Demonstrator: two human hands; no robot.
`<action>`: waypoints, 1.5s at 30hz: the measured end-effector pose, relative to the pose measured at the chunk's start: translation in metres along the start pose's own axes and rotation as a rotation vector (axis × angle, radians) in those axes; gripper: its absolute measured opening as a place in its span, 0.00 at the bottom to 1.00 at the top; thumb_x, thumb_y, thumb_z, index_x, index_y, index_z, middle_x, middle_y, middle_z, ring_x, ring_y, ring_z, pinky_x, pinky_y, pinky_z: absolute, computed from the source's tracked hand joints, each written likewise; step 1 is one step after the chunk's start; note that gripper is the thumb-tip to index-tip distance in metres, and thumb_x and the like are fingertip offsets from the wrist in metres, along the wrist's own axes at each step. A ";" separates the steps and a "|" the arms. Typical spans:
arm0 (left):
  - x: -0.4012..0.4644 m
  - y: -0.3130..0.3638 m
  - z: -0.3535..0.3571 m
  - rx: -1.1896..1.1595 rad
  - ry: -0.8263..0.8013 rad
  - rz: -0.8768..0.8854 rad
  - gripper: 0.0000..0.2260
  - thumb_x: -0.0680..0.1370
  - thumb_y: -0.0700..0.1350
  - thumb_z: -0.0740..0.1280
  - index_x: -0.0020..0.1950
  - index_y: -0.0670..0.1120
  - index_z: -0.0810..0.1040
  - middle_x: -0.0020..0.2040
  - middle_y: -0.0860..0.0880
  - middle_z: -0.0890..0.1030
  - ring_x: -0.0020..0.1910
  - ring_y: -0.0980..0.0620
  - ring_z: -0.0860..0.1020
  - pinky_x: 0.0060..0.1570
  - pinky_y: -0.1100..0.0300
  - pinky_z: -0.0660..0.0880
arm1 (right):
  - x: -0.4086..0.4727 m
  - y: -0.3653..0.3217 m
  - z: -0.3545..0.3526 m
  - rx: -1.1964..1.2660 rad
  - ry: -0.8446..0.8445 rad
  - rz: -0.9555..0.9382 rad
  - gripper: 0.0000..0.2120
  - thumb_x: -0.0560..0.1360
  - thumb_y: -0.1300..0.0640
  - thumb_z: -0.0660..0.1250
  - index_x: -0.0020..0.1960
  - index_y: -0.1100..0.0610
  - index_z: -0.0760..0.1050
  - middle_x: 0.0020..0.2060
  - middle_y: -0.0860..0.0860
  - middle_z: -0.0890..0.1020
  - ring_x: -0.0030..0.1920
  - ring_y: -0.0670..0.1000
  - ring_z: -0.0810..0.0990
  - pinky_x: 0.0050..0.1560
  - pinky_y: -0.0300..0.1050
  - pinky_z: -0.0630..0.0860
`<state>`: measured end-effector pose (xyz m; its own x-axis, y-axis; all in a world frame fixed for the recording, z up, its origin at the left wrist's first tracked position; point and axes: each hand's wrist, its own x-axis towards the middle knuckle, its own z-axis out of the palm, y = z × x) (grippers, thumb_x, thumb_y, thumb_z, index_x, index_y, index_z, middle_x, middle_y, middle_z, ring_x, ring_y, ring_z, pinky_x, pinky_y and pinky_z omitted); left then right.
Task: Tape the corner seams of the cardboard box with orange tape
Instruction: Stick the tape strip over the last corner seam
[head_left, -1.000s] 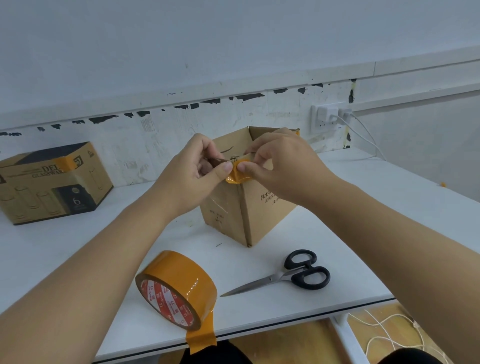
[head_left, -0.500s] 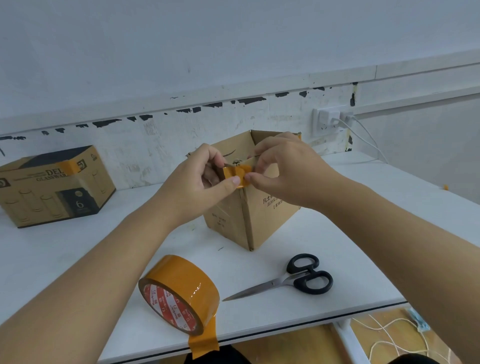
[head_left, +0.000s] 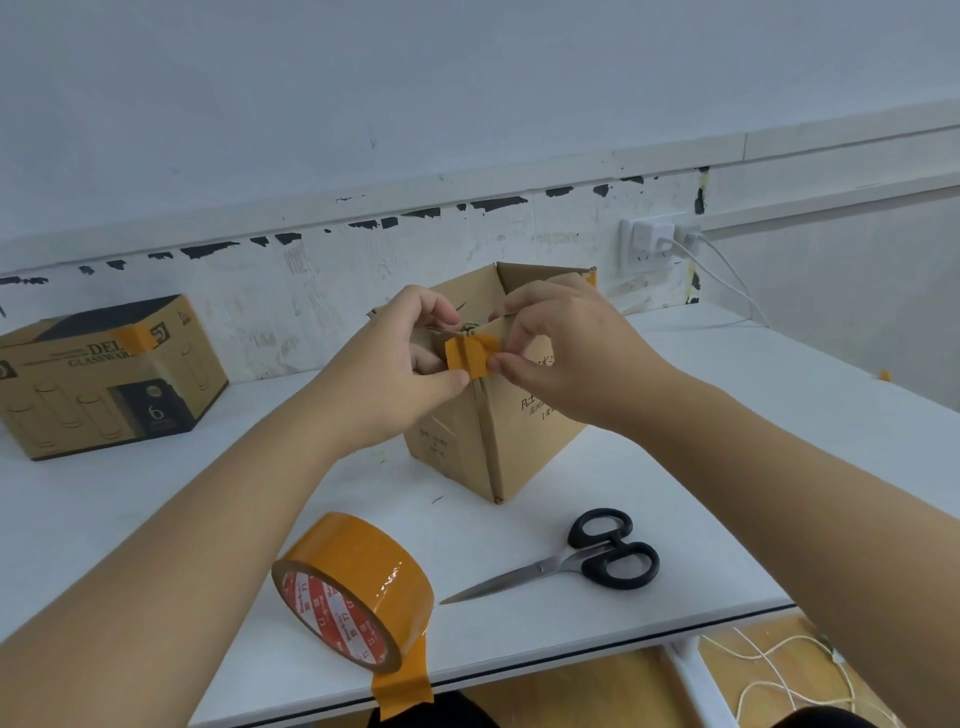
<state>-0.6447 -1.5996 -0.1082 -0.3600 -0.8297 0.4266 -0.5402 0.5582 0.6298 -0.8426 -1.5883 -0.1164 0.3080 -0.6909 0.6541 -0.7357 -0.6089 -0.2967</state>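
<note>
Nearest, below the fingers, lie the tape roll (head_left: 353, 587) and scissors (head_left: 571, 564). Beyond, left hand (head_left: 384, 374) and right hand (head_left: 566, 353) pinch an orange tape piece (head_left: 470, 355) against the cardboard box (head_left: 498, 415) top corner seam between their fingertips.

White table (head_left: 753, 405) bears open cardboard box (head_left: 524, 441); tape roll (head_left: 358, 582); scissors (head_left: 587, 564); printed glassware box (head_left: 104, 384).
</note>
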 end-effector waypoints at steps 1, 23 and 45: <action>-0.001 -0.002 -0.001 0.001 -0.012 0.014 0.17 0.73 0.42 0.72 0.50 0.60 0.69 0.45 0.57 0.80 0.33 0.53 0.79 0.37 0.58 0.72 | -0.001 0.001 0.001 0.003 0.001 -0.008 0.07 0.72 0.54 0.72 0.37 0.53 0.77 0.55 0.48 0.80 0.59 0.51 0.70 0.57 0.38 0.63; 0.005 -0.011 -0.005 -0.008 0.032 0.103 0.06 0.72 0.54 0.72 0.47 0.61 0.78 0.41 0.55 0.82 0.38 0.50 0.81 0.43 0.56 0.78 | -0.002 0.002 0.004 0.135 0.102 0.015 0.14 0.73 0.49 0.70 0.57 0.50 0.75 0.48 0.41 0.79 0.54 0.44 0.70 0.51 0.32 0.66; 0.014 -0.016 -0.002 -0.245 -0.016 0.155 0.05 0.73 0.51 0.67 0.44 0.58 0.82 0.38 0.55 0.83 0.33 0.57 0.79 0.37 0.64 0.78 | 0.005 0.000 0.014 0.365 0.119 0.087 0.06 0.74 0.50 0.70 0.44 0.52 0.79 0.35 0.52 0.82 0.37 0.54 0.77 0.41 0.55 0.76</action>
<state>-0.6393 -1.6201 -0.1115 -0.4369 -0.7336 0.5205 -0.2787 0.6606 0.6971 -0.8326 -1.5970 -0.1227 0.1664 -0.7089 0.6854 -0.4863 -0.6637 -0.5684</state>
